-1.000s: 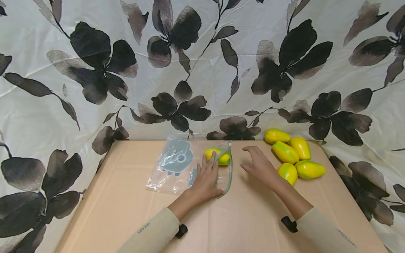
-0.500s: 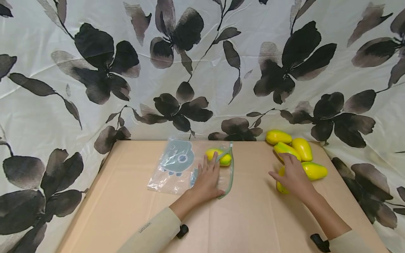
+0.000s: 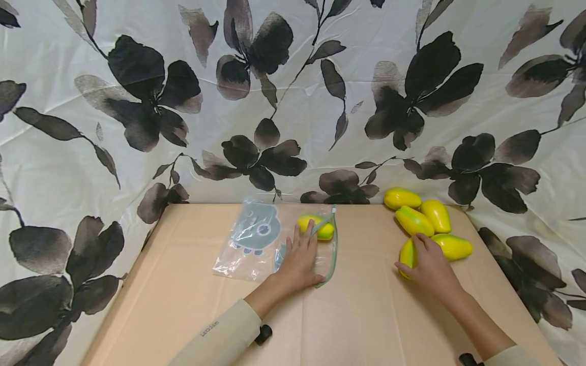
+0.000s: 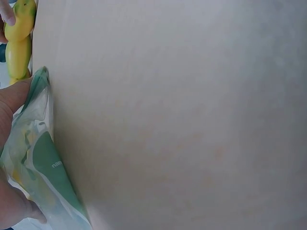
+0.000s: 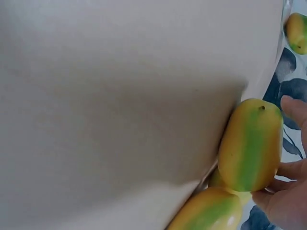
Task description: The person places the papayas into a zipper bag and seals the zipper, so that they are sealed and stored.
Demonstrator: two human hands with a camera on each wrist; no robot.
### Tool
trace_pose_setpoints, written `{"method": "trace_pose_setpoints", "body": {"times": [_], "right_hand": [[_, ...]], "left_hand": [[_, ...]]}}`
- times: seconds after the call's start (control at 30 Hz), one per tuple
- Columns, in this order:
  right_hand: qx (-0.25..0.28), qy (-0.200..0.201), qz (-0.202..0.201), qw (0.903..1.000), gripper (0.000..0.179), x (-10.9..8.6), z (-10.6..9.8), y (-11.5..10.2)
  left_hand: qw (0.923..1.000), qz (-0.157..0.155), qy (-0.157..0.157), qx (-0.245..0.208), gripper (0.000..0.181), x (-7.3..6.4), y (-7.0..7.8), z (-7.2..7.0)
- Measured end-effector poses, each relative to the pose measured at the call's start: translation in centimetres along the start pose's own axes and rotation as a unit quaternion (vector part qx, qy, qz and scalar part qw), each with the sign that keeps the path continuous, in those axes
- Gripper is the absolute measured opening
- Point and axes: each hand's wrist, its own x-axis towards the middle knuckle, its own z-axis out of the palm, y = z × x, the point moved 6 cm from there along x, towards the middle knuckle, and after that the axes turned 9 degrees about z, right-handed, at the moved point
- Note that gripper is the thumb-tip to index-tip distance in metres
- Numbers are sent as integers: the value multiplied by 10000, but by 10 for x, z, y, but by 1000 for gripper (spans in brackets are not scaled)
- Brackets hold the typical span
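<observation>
My left hand [image 3: 299, 256] rests with spread, mostly straight fingers on a clear zip bag [image 3: 256, 229] with a blue print and a green edge. Inside the bag, near its mouth, lies one yellow-green mango [image 3: 326, 232]; the fingertips are right at it. In the left wrist view, the thumb [image 4: 17, 96] lies along the green edge. My right hand [image 3: 432, 269] grips the nearest mango [image 5: 252, 143] of a cluster, thumb on one side and fingers on the other. Its palm side is hidden in the head view.
Several more mangoes lie bunched beyond the right hand, among them a striped mango [image 3: 414, 221] and a mango [image 3: 454, 247] at the right. All rest on a tan board [image 3: 352, 315]. A floral cloth [image 3: 320, 112] hangs behind it.
My right hand has moved right from beside the bag's mouth to the cluster, then down a little onto the nearest mango and taken hold of it. The left hand stays on the bag.
</observation>
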Motion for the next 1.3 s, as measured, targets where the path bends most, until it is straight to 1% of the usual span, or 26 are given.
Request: {"method": "trace_pose_setpoints", "body": {"times": [0.2, 0.4, 0.6, 0.73, 0.93, 1.0, 1.1, 1.3], "right_hand": [[27, 232, -362, 9991, 81, -3, 5, -4], [169, 95, -519, 9985, 83, -7, 14, -3], [234, -61, -749, 9969, 86, -6, 21, -3], [387, -205, -725, 9964, 93, -4, 22, -2], [673, -469, -348, 9960, 102, 0, 23, 0], [718, -512, -282, 9957, 104, 2, 21, 0], [801, -512, -314, 9950, 102, 5, 18, -4], [1078, -415, -600, 9915, 100, 15, 14, -13]], "left_hand": [[10000, 24, 25, 33, 131, 0, -1, 1], [10000, 12, -8, -20, 130, -1, 0, 3], [10000, -2, 10, -29, 130, -1, -1, 4], [10000, -1, 16, -6, 130, -1, -2, 5], [10000, 15, 29, -22, 130, 0, -3, 5], [10000, 12, 23, -6, 130, 0, -3, 4], [10000, 22, 15, 45, 130, 1, -2, 3], [9999, 32, 11, 114, 130, 1, -2, 2]]}}
